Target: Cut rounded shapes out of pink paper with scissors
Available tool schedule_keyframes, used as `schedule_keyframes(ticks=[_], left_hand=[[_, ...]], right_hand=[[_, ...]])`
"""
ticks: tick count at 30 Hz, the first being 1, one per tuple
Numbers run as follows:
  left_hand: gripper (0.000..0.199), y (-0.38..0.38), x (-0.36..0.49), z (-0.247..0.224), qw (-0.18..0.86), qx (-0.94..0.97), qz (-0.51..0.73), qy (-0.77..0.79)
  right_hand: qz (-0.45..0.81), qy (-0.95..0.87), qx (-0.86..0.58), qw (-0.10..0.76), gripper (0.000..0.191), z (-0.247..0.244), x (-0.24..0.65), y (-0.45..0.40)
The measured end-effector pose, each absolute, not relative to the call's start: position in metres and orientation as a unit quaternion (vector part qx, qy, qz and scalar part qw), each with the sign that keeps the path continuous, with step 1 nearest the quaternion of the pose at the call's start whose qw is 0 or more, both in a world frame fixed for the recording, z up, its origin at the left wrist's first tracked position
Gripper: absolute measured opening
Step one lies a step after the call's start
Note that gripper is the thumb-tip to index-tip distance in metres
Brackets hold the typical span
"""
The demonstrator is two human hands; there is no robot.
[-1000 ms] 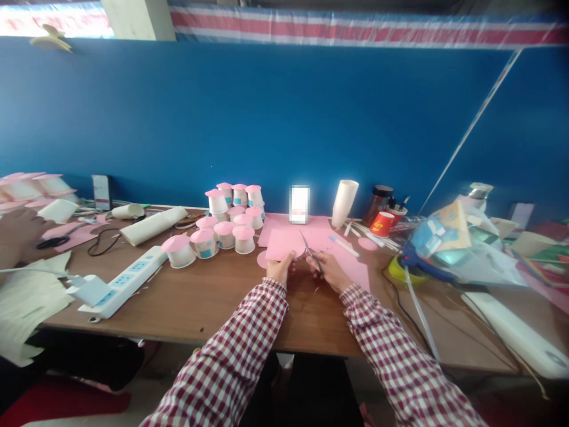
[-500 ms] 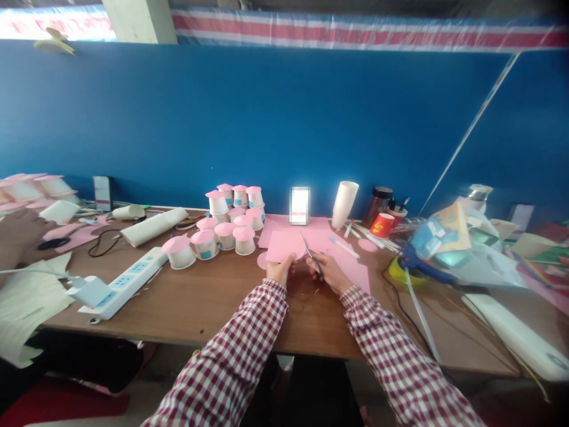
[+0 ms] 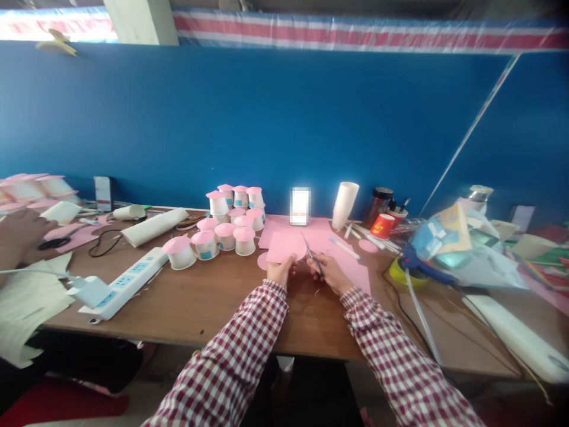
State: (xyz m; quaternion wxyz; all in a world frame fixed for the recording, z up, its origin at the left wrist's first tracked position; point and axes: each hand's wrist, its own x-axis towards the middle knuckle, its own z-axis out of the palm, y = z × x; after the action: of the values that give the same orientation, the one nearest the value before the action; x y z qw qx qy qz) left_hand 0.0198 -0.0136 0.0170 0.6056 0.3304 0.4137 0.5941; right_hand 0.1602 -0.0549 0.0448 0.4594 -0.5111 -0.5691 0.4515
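My left hand (image 3: 281, 270) pinches the near edge of a pink paper sheet (image 3: 283, 247), holding it just above the brown table (image 3: 208, 296). My right hand (image 3: 331, 273) grips small scissors (image 3: 310, 253), whose blades point up into the sheet's right edge. More pink sheets (image 3: 311, 231) lie flat behind my hands. A pink paper disc (image 3: 262, 260) rests on the table left of my left hand. Both arms wear red and white checked sleeves.
Small white cups with pink caps (image 3: 224, 222) cluster left of the sheets. A white power strip (image 3: 122, 283) lies front left. A stack of white cups (image 3: 345, 204), a red cup (image 3: 382, 225) and a blue glue gun (image 3: 422, 267) stand to the right. Another person's hand (image 3: 20, 234) rests far left.
Almost nothing has moved. My hands keep the same hold on the sheet and scissors; the view shifted very slightly.
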Motion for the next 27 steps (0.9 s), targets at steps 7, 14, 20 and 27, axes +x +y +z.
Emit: schedule_keyframes(ticks=[7, 14, 20, 27], left_hand=[[0.032, -0.0136, 0.0199, 0.0167, 0.606, 0.33, 0.594, 0.413], [0.032, -0.0141, 0.0192, 0.0174, 0.601, 0.334, 0.598, 0.411], [0.032, -0.0152, 0.0193, 0.0185, 0.601, 0.331, 0.596, 0.417], [0.028, -0.0122, 0.0194, 0.014, 0.594, 0.328, 0.597, 0.427]], right_hand=[[0.451, -0.573, -0.505, 0.461, 0.035, 0.044, 0.1605, -0.0546], [0.449, -0.576, -0.506, 0.46, 0.034, 0.0464, 0.1596, -0.056], [0.453, -0.575, -0.503, 0.46, 0.035, 0.045, 0.1603, -0.0551], [0.447, -0.578, -0.501, 0.463, 0.032, 0.0458, 0.1599, -0.0559]])
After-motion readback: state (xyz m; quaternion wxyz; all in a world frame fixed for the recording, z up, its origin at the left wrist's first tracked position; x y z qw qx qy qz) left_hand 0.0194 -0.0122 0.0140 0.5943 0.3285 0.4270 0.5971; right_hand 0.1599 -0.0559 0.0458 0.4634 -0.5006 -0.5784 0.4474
